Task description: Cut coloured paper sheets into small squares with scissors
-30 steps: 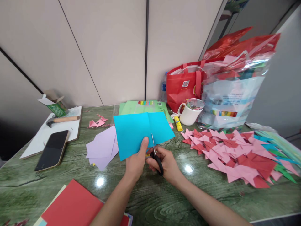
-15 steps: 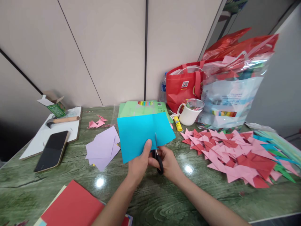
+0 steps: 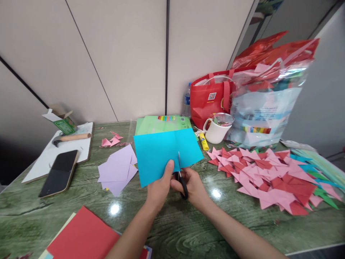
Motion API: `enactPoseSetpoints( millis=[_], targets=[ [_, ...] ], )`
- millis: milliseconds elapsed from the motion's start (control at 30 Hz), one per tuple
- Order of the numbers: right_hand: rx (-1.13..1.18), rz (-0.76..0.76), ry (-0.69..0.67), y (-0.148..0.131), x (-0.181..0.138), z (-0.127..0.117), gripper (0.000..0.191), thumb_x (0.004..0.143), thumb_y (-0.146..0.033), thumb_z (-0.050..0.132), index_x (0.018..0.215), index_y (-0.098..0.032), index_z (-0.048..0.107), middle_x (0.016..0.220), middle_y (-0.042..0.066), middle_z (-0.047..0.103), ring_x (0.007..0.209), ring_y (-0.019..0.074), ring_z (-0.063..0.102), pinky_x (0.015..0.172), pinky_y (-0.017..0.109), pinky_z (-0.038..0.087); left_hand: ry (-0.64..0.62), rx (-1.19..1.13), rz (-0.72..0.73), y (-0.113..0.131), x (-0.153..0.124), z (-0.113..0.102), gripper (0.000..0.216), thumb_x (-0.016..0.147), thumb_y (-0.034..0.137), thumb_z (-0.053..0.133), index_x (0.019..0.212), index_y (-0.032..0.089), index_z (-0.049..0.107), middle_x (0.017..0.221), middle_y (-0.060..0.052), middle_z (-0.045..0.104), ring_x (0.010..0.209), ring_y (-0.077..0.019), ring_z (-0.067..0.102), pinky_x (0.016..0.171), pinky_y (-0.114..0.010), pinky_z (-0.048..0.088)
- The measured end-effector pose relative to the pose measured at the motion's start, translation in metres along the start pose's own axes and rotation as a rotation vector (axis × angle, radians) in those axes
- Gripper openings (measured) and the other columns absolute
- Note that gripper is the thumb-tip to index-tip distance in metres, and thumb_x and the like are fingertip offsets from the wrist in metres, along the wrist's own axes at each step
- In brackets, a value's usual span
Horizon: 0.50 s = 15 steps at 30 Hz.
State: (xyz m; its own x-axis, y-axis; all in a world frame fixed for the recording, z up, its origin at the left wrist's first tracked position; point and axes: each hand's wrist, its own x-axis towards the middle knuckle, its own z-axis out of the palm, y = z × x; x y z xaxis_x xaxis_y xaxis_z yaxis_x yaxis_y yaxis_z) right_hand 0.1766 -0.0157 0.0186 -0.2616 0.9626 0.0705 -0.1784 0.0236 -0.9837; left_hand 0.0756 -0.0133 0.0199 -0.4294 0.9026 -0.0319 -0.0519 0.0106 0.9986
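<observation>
A sheet of bright blue paper (image 3: 156, 153) is held up over the table, gripped at its lower edge by my left hand (image 3: 161, 183) with the thumb on top. My right hand (image 3: 192, 185) is closed round the black handles of a pair of scissors (image 3: 183, 187). The blades sit in a cut running up from the paper's lower edge, just right of my left thumb. A vertical crease continues above the cut. Left of the blue sheet lie loose lilac paper pieces (image 3: 117, 169). Part of the scissors is hidden by my fingers.
Folded pink and red paper pieces (image 3: 264, 172) are heaped at right. Behind stand a white mug (image 3: 217, 132), a glue stick (image 3: 203, 141), a red bag (image 3: 207, 108) and a filled plastic bag (image 3: 264, 111). A phone (image 3: 59, 172), a hammer (image 3: 75, 137) and red paper (image 3: 83, 233) lie leftward.
The right part of the blue sheet has shifted slightly to the right, away from the cut. The scissor handles have moved a little; both hands stay nearly in place.
</observation>
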Motion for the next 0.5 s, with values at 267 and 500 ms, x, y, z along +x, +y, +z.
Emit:
enactPoseSetpoints(
  millis=[267, 500],
  targets=[
    [0.001, 0.017, -0.002, -0.0022, -0.0005, 0.0004, 0.033, 0.062, -0.031, 0.071, 0.083, -0.018, 0.051, 0.055, -0.005, 0.051, 0.046, 0.009, 0.042, 0.046, 0.021, 0.036, 0.026, -0.037, -0.043, 0.0045, -0.0009, 0.001, 0.05, 0.059, 0.043, 0.068, 0.103, 0.02, 0.061, 0.113, -0.008, 0.06, 0.113, -0.0246, 0.048, 0.102, -0.037, 0.03],
    [-0.015, 0.026, 0.001, -0.0003, -0.0001, 0.0001, 0.036, 0.061, -0.035, 0.071, 0.085, -0.017, 0.051, 0.051, -0.006, 0.048, 0.042, 0.0078, 0.039, 0.042, 0.02, 0.036, 0.022, -0.075, -0.035, 0.0038, -0.0005, 0.0013, 0.056, 0.059, 0.043, 0.069, 0.108, 0.019, 0.058, 0.116, -0.009, 0.058, 0.115, -0.0245, 0.046, 0.102, -0.037, 0.029]
  ],
)
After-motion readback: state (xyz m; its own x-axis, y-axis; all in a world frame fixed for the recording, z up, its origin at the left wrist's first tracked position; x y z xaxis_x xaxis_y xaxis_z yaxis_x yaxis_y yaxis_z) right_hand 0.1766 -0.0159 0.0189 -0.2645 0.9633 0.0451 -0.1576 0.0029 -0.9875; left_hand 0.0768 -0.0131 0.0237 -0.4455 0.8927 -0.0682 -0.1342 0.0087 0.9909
